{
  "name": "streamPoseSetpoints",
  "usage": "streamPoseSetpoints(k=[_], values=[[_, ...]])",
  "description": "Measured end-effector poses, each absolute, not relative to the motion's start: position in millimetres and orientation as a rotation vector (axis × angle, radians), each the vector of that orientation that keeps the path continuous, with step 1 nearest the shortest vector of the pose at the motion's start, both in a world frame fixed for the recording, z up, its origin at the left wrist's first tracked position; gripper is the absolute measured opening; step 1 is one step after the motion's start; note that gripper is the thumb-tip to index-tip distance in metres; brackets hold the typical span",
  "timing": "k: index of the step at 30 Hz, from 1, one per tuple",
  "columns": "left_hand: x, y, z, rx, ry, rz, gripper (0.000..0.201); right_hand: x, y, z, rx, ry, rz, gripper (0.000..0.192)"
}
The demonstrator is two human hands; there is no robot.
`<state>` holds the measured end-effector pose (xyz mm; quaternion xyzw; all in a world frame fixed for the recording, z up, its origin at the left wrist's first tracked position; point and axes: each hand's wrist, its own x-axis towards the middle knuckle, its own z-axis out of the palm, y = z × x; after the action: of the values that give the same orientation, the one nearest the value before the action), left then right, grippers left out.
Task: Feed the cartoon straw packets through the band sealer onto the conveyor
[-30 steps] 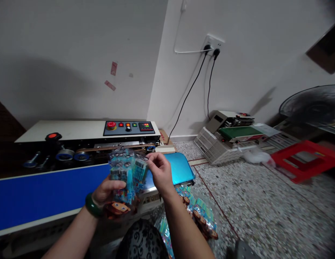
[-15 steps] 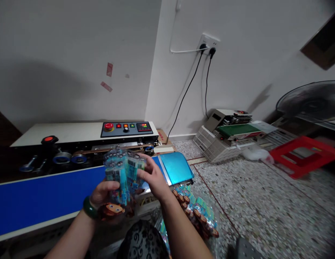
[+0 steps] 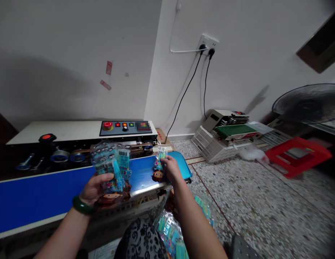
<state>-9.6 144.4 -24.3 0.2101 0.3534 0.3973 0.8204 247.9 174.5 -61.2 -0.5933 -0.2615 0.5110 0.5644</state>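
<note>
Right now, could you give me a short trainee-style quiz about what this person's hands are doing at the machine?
1. True or false: the left hand holds a fanned stack of packets.
2. The right hand sets a single packet on: A the blue belt, B the red crate, C the fan?
3. What is worn on the left wrist?

Key: 1 true. 2 A. 3 a green bangle.

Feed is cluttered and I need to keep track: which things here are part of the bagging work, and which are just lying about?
In use:
left hand holding a stack of packets
right hand on a single packet
blue belt
sealing machine
bag of packets

Lying about:
second machine
red crate
fan
</note>
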Motion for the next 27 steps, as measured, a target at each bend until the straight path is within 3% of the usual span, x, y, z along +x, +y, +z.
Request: streamPoseSetpoints(k=[8,13,19,24,27], values=[[-4.8,146.6,-23.3,0.487,0.777,0.973,0.022,236.6,207.7,-59.3,-1.486,-0.742,1.295,0.012],[0.8,147.8,-23.1,0.513,0.768,1.036,0.020,212.9,200.8,-43.1,-1.474,-0.839,1.153,0.015],[15.3,144.4,-25.1,0.625,0.747,1.132,0.044,168.9,148.5,-15.2,-1.067,-1.220,1.089,0.022],[24.1,142.5,-29.0,0.625,0.771,1.169,0.043,157.1,140.7,-23.3,-1.008,-0.933,0.889,0.015],[26.3,142.5,-32.2,0.584,0.841,1.171,0.039,161.1,143.1,-29.1,-0.963,-0.761,0.924,0.016]])
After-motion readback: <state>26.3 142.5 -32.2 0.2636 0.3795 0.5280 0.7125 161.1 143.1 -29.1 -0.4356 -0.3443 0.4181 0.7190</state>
